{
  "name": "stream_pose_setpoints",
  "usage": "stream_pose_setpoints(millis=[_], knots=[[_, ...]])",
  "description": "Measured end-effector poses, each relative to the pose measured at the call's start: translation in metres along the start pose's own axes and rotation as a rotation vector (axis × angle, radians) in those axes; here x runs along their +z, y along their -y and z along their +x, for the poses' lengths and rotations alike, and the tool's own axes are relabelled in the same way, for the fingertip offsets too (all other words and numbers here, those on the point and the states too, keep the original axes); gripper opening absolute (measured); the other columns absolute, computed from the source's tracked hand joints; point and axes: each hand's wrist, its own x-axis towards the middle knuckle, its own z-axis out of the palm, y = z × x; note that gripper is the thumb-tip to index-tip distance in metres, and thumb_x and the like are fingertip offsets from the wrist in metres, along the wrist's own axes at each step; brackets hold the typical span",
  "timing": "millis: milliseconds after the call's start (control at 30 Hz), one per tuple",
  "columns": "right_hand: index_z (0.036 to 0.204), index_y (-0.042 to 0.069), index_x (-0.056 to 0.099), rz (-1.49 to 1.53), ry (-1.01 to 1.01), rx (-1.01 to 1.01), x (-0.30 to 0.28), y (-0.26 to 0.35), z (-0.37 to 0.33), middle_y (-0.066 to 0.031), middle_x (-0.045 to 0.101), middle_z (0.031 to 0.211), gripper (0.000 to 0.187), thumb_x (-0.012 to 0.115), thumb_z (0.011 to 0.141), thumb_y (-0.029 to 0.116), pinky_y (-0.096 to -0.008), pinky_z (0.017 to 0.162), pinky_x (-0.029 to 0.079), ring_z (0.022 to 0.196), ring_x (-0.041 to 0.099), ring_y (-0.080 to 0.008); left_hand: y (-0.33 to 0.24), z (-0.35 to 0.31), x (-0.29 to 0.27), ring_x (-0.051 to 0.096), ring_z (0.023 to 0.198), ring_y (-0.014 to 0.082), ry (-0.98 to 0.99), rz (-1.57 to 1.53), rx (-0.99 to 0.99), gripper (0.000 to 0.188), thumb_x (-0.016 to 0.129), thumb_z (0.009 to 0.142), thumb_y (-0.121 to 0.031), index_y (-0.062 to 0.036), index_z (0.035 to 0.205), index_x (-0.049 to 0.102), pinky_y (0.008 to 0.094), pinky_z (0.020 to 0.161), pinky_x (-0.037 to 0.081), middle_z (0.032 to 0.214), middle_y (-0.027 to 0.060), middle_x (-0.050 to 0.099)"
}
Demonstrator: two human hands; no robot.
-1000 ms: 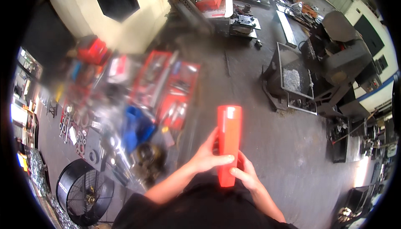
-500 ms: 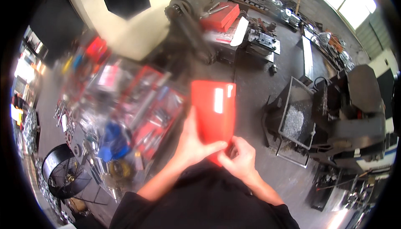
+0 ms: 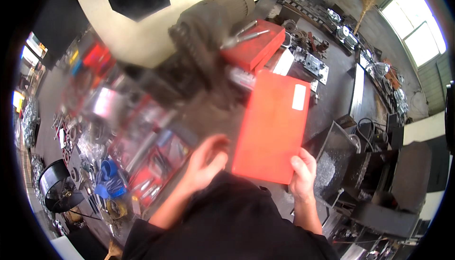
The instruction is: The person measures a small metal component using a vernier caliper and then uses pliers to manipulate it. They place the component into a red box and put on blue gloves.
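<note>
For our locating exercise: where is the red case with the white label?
In the head view, the red case is right of centre, held near its lower right corner by the right hand.

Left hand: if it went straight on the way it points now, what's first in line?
Left hand points up and to the right, so probably the near left edge of the red case held in the right hand. Depth unclear; it might pass under it.
</note>
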Motion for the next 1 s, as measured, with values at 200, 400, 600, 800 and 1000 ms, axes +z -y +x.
stream_pose_setpoints(millis=[200, 400, 600, 800, 1000], knots=[[0.121, -0.009, 0.062, -0.007, -0.111, -0.164, -0.021, 0.037, 0.099, -0.0084, 0.071, 0.104, 0.04, 0.062, 0.102, 0.026, -0.0246, 0.077, 0.052, 0.087, 0.067, -0.0123, -0.012, 0.06, 0.02, 0.064, 0.119, 0.0227, -0.071, 0.267, 0.036, 0.057, 0.072, 0.099, -0.032, 0.0021, 0.142, 0.055, 0.0377, 0.105, 0.049, 0.132, 0.0138, 0.066], [0.124, -0.008, 0.061, 0.095, -0.015, -0.199, -0.047, 0.053, 0.193, -0.0105, 0.071, 0.112, 0.036, 0.062, 0.103, 0.021, -0.0283, 0.088, 0.053, 0.098, 0.069, -0.0153, -0.021, 0.068, 0.045, 0.067, 0.115, 0.0218, -0.268, 0.556, -0.05, 0.053, 0.075, 0.095, -0.026, 0.0023, 0.138, 0.058, 0.0378, 0.102, 0.052, 0.127, 0.012, 0.07], [0.117, -0.003, 0.063, 0.091, 0.109, -0.046, -0.013, 0.065, 0.27, -0.0063, 0.072, 0.098, 0.03, 0.069, 0.101, 0.022, -0.0256, 0.065, 0.053, 0.075, 0.067, -0.0124, 0.0, 0.046, 0.104, 0.067, 0.114, 0.0215, -0.655, 0.366, -0.191, 0.053, 0.076, 0.093, -0.022, 0.0031, 0.137, 0.058, 0.0371, 0.101, 0.051, 0.126, 0.013, 0.069], [0.111, 0.001, 0.063, 0.072, 0.255, 0.113, 0.03, 0.045, 0.309, -0.0049, 0.07, 0.088, 0.027, 0.072, 0.1, 0.025, -0.0255, 0.059, 0.051, 0.062, 0.062, -0.0108, -0.005, 0.031, 0.156, 0.067, 0.115, 0.0222, -0.846, 0.377, -0.16, 0.052, 0.077, 0.092, -0.02, 0.002, 0.135, 0.06, 0.0373, 0.102, 0.051, 0.126, 0.0128, 0.069], [0.107, 0.0, 0.066, -0.179, 0.35, 0.262, 0.056, 0.043, 0.315, -0.0075, 0.072, 0.088, 0.041, 0.076, 0.098, 0.039, -0.0242, 0.057, 0.055, 0.066, 0.07, -0.0147, 0.01, 0.005, 0.186, 0.067, 0.115, 0.0221, -1.081, 0.312, -0.113, 0.054, 0.079, 0.09, -0.022, 0.0018, 0.135, 0.062, 0.0371, 0.102, 0.052, 0.124, 0.0126, 0.07]])
